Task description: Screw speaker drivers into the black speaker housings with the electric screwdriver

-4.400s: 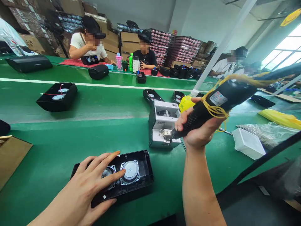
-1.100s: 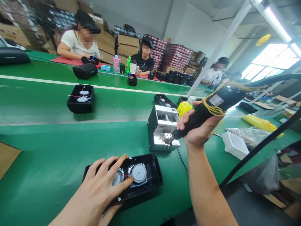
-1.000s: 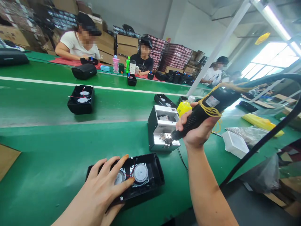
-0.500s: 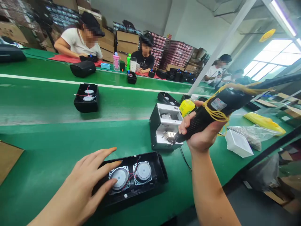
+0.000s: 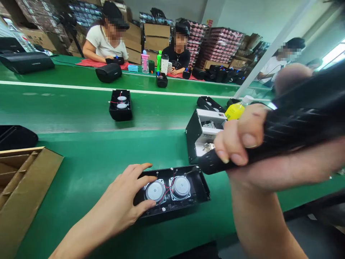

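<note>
A black speaker housing (image 5: 194, 196) lies open side up on the green bench (image 5: 88, 172), with two round silver speakers (image 5: 181, 186) and thin red and black wires inside. My left hand (image 5: 129, 194) rests over its left end, fingers spread, thumb and fingertips beside the left speaker (image 5: 155, 190). In my right hand (image 5: 250, 144) is a black electric screwdriver (image 5: 304, 111), its nose pointing left and down towards the housing's right end. Behind the housing stands a black and silver screw feeder (image 5: 195, 133), partly covered by my right hand.
An open cardboard box (image 5: 40, 180) stands at the left, a black speaker case (image 5: 17, 136) behind it. Farther back are another housing (image 5: 120, 108), a yellow bottle (image 5: 235, 110) and a black speaker (image 5: 108, 73). Several people sit across the bench.
My right hand has brought the screwdriver from the feeder closer to the camera and over the housing's right end. The view has turned left. My left hand stays on the housing.
</note>
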The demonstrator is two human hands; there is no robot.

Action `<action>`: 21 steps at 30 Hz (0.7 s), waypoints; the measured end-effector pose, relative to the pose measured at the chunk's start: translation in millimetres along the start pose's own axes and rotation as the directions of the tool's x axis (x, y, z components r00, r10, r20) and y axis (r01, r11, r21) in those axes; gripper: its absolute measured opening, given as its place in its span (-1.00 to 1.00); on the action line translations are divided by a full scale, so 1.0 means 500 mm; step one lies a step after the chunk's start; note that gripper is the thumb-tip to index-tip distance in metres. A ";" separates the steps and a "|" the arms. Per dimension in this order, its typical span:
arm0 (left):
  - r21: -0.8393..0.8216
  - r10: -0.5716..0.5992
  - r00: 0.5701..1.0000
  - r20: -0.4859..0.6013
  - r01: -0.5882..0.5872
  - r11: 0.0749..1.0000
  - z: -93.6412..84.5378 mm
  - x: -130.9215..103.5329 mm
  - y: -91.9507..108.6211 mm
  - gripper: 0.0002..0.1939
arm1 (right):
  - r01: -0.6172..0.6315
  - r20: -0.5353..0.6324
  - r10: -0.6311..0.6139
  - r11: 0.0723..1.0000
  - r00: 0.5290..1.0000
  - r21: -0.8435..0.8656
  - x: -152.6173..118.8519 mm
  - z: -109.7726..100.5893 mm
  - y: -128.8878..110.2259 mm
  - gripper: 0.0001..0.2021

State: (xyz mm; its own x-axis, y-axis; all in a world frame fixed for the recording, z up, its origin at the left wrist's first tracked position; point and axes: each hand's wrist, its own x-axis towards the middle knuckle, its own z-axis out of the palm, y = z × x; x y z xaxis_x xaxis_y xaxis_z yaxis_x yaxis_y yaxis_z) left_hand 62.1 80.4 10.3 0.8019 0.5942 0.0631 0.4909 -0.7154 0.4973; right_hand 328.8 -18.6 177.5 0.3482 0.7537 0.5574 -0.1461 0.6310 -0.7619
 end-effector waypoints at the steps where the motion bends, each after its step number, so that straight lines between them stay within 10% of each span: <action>1: 0.000 0.003 1.000 -0.006 -0.003 1.000 -0.001 0.001 0.002 -0.55 | -0.040 0.032 0.040 0.999 0.999 0.014 -0.003 0.018 0.015 -0.45; 9: 0.080 0.112 0.987 -0.111 -0.104 0.991 0.011 -0.004 -0.006 -0.60 | -0.210 0.092 0.202 0.974 0.975 0.085 -0.053 0.071 0.207 -0.42; 21: 0.110 0.155 0.980 -0.125 -0.142 0.984 0.006 -0.004 -0.009 -0.53 | -0.151 0.128 0.134 0.979 0.983 0.137 -0.064 0.060 0.256 -0.54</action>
State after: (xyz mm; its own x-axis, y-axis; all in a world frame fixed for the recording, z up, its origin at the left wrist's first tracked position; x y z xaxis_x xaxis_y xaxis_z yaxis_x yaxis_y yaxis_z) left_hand 59.1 81.3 5.5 0.8195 0.5172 0.2470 0.4067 -0.8283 0.3853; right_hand 271.2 43.6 72.2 0.2041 0.8487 0.4879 -0.3222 0.5289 -0.7852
